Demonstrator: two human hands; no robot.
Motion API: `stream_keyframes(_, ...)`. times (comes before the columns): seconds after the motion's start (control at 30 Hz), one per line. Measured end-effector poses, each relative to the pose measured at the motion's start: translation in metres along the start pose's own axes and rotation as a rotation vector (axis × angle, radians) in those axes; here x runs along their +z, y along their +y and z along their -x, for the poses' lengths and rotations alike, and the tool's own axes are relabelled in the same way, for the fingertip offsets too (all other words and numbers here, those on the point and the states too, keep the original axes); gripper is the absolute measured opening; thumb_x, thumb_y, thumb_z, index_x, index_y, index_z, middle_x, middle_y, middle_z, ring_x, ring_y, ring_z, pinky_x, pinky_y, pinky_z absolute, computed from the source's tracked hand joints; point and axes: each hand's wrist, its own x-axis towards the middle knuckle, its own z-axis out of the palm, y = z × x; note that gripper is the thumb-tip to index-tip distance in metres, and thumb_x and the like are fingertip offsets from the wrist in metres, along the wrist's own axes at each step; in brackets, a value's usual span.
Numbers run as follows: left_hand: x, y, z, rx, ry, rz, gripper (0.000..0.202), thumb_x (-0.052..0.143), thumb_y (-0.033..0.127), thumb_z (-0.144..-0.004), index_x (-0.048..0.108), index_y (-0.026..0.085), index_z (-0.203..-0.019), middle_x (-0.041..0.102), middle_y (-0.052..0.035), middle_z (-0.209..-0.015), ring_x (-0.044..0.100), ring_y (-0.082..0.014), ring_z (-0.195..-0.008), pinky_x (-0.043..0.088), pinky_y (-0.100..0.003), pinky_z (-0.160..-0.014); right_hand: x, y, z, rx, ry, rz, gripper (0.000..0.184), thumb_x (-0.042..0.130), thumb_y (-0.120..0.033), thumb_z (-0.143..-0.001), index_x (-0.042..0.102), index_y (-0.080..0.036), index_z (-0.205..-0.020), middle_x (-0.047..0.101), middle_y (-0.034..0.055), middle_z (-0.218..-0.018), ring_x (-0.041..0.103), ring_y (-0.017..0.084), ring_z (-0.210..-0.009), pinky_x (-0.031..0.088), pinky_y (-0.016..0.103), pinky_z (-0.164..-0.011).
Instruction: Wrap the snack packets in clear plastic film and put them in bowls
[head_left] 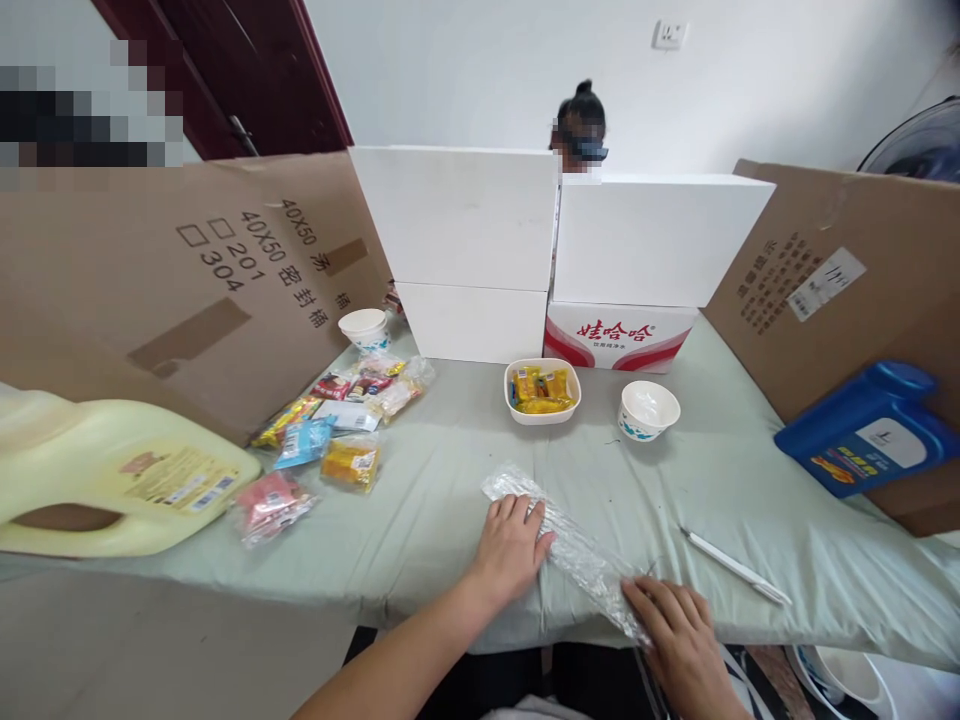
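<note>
A long folded strip of clear, crinkled plastic film (581, 550) lies slantwise on the cloth near the table's front edge. My left hand (511, 548) bears down on its upper-left part, fingers together and bent over it. At the strip's lower-right end, the fingers of my right hand (675, 630) are curled over the plastic, with the thumb hidden. Beyond the strip stands a white square bowl (541, 417) holding yellow-wrapped packets (541, 390). To the right of that is a paper bowl (649, 412) with clear plastic inside. A white pen (736, 567) rests right of my right hand.
Snack packets (349, 462) are heaped at the left, near another paper bowl (365, 330) and a large pale-yellow bottle (172, 470). White boxes (472, 220) form a back wall; cardboard panels (225, 270) flank it. A blue bottle (870, 430) leans at right. Behind the boxes sits a person (581, 125).
</note>
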Motion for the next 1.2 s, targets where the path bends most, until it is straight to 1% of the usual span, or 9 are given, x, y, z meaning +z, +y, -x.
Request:
stream_keyframes(0.23,0.018,0.015,-0.003,0.289,0.030,0.112,0.037,0.057,0.027,-0.089,0.054,0.022,-0.126,0.053,-0.0091,-0.132,0.043,-0.0294,-0.124,0.030,-0.053,-0.106,-0.056,-0.009,-0.023,-0.295,0.093,-0.185,0.019,0.050,-0.014,-0.085,0.062,-0.025,-0.093,0.069,0.0023,-0.103,0.056,0.022,-0.110,0.036,0.035,-0.096)
stream_keyframes(0.33,0.022,0.016,0.009,0.351,0.028,0.243,0.021,0.057,0.018,-0.086,0.062,0.021,-0.106,0.062,-0.0060,-0.108,0.052,-0.0245,-0.105,0.042,-0.042,-0.093,-0.082,-0.010,-0.046,-0.353,-0.088,-0.462,0.014,0.049,-0.019,-0.089,0.059,-0.025,-0.097,0.070,0.0031,-0.100,0.059,0.021,-0.109,0.041,0.033,-0.095)
stream_keyframes(0.4,0.024,0.015,0.015,0.393,0.032,0.340,0.019,0.055,0.014,-0.085,0.063,0.022,-0.100,0.064,-0.0042,-0.099,0.052,-0.0225,-0.099,0.044,-0.039,-0.089,-0.088,-0.008,-0.067,-0.212,-0.283,-0.685,0.016,0.045,-0.020,-0.092,0.058,-0.024,-0.099,0.069,0.0032,-0.095,0.064,0.018,-0.095,0.047,0.029,-0.086)
stream_keyframes(0.5,0.027,0.009,0.021,0.400,0.051,0.468,0.030,0.050,0.008,-0.082,0.061,0.021,-0.106,0.065,-0.0049,-0.099,0.053,-0.0227,-0.100,0.044,-0.040,-0.090,-0.070,-0.001,-0.107,0.131,-0.459,-0.930,0.018,0.041,-0.024,-0.094,0.059,-0.022,-0.091,0.067,0.0018,-0.082,0.064,0.014,-0.077,0.048,0.025,-0.073)
stream_keyframes(0.6,0.031,0.002,0.024,0.343,0.090,0.582,0.054,0.043,0.003,-0.078,0.048,0.019,-0.129,0.064,-0.0085,-0.106,0.054,-0.0235,-0.103,0.046,-0.040,-0.092,-0.024,0.005,-0.151,0.345,-0.513,-0.952,0.018,0.041,-0.025,-0.090,0.058,-0.020,-0.091,0.064,-0.0009,-0.070,0.061,0.013,-0.065,0.046,0.024,-0.063)
stream_keyframes(0.77,0.039,-0.005,0.027,0.297,0.149,0.701,0.085,0.039,0.001,-0.078,-0.002,0.015,-0.151,0.066,-0.0090,-0.104,0.057,-0.0225,-0.098,0.049,-0.041,-0.090,0.037,0.002,-0.195,0.437,-0.495,-0.739,0.016,0.047,-0.020,-0.083,0.061,-0.019,-0.089,0.064,-0.0011,-0.069,0.058,0.014,-0.066,0.039,0.023,-0.062)
stream_keyframes(0.83,0.037,-0.004,0.026,0.296,0.152,0.701,0.082,0.040,0.001,-0.077,0.007,0.015,-0.151,0.066,-0.0095,-0.105,0.057,-0.0220,-0.095,0.050,-0.039,-0.088,0.046,-0.002,-0.197,0.475,-0.466,-0.662,0.017,0.050,-0.020,-0.082,0.061,-0.019,-0.094,0.066,0.0009,-0.074,0.059,0.016,-0.070,0.037,0.024,-0.064)
stream_keyframes(0.97,0.028,0.000,0.023,0.354,0.120,0.655,0.051,0.044,0.002,-0.075,0.056,0.018,-0.122,0.067,-0.0076,-0.103,0.056,-0.0224,-0.101,0.048,-0.038,-0.093,0.049,-0.010,-0.191,0.527,-0.438,-0.549,0.031,0.055,-0.026,-0.083,0.057,-0.019,-0.113,0.067,0.0026,-0.077,0.062,0.018,-0.074,0.036,0.025,-0.065)
stream_keyframes(1.2,0.022,0.004,0.025,0.418,0.117,0.574,0.041,0.048,0.001,-0.070,0.065,0.018,-0.104,0.064,-0.0064,-0.092,0.052,-0.0225,-0.098,0.048,-0.037,-0.088,0.051,-0.010,-0.188,0.517,-0.407,-0.442,0.038,0.050,-0.027,-0.088,0.049,-0.016,-0.124,0.069,0.0042,-0.085,0.064,0.018,-0.078,0.039,0.025,-0.067)
